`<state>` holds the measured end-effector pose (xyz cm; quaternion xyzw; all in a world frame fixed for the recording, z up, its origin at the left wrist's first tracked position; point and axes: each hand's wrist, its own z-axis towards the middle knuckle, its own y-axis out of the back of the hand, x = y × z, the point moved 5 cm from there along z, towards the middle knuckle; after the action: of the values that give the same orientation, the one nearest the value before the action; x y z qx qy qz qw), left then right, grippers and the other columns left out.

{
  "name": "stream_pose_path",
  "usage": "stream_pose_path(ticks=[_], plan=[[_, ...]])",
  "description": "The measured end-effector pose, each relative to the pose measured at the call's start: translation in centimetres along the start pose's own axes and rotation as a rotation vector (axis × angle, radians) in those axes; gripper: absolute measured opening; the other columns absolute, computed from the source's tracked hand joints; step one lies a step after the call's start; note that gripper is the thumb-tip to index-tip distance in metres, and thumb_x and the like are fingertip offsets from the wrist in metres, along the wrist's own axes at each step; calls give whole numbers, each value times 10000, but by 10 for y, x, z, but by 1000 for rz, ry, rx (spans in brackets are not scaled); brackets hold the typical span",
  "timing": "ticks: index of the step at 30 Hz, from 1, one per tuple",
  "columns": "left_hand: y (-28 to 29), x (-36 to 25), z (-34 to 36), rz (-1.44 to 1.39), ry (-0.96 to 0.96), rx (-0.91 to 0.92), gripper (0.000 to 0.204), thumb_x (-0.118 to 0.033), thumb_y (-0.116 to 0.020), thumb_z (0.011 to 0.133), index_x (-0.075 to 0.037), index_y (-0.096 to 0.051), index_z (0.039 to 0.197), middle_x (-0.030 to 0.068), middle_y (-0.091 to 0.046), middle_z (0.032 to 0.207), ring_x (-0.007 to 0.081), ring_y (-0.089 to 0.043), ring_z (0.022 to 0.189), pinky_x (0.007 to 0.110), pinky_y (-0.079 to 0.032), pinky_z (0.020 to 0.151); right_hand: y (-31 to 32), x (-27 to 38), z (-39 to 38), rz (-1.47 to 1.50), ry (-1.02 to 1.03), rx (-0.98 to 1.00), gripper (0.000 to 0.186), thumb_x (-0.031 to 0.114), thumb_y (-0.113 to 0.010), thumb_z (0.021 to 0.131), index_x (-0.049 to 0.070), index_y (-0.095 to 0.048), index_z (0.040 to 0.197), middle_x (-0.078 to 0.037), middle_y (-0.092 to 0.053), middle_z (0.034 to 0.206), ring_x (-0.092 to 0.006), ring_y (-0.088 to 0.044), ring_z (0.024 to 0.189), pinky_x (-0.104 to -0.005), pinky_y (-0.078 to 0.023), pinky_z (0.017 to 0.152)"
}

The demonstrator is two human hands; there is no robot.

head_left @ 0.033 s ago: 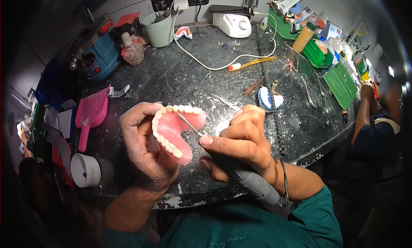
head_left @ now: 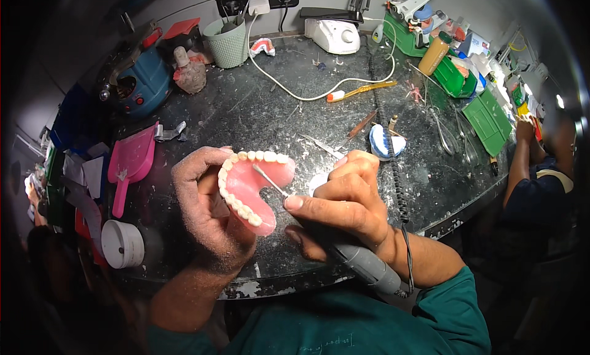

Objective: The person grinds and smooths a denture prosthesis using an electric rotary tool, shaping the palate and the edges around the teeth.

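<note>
My left hand (head_left: 206, 213), dusted with pale powder, grips a pink denture (head_left: 243, 189) with an arch of cream teeth, its inner curve turned toward the right. My right hand (head_left: 344, 213) is wrapped round a grey rotary handpiece (head_left: 362, 263) with a coiled cord. The thin metal bur (head_left: 273, 183) reaches over the denture's pink inner surface near the upper teeth; whether it touches cannot be told. Behind my right hand lie a metal knife (head_left: 316, 143) and a blue-and-white dental model (head_left: 380, 145).
The scuffed black bench (head_left: 215, 109) holds a pink dustpan (head_left: 132, 161), white tub (head_left: 121, 243), blue machine (head_left: 138, 84), basket (head_left: 224, 51), white control unit (head_left: 335, 38) and green trays (head_left: 485, 121). A co-worker (head_left: 534, 177) is at the right; another person is partly visible far left.
</note>
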<state>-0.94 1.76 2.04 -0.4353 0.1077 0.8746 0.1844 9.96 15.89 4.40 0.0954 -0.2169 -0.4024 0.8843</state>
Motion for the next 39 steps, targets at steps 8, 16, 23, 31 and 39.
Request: stream_pose_path(ticks=[8,16,23,31,39], plan=[[1,1,-2,-8,25,-10,938,-668,-733,765,16,-347,1277,133,-499,1170,222,-610,1015,374,-523,924,1,0,1,-5,7,-19,541,186,-854,626,169,-718,1150,87,-527,829,-117,-494,769,-323,-325,770],[2,2,-1,-10,-15,13,939,-658,-742,764,17,-343,1280,133,-496,1175,220,-608,1020,378,-515,938,1,0,2,3,-5,-34,541,140,-850,622,166,-718,1146,89,-519,815,-112,-495,754,-320,-320,763],[1,2,0,-25,-13,20,928,-638,-754,766,23,-343,1271,133,-491,1166,219,-609,1016,376,-509,951,1,0,3,16,-8,-26,528,129,-848,622,155,-720,1134,88,-522,808,-113,-497,748,-314,-318,761],[2,1,0,-11,-30,15,900,-624,-749,781,31,-360,1262,131,-485,1177,220,-601,1028,378,-498,966,1,2,5,44,-28,40,512,138,-850,630,159,-723,1126,84,-520,815,-115,-509,756,-317,-323,765],[2,1,-2,30,15,22,926,-685,-690,794,43,-375,1271,132,-474,1195,227,-595,1038,379,-508,932,-3,2,2,47,-35,30,487,193,-860,629,181,-741,1101,77,-520,838,-122,-506,774,-320,-333,769]])
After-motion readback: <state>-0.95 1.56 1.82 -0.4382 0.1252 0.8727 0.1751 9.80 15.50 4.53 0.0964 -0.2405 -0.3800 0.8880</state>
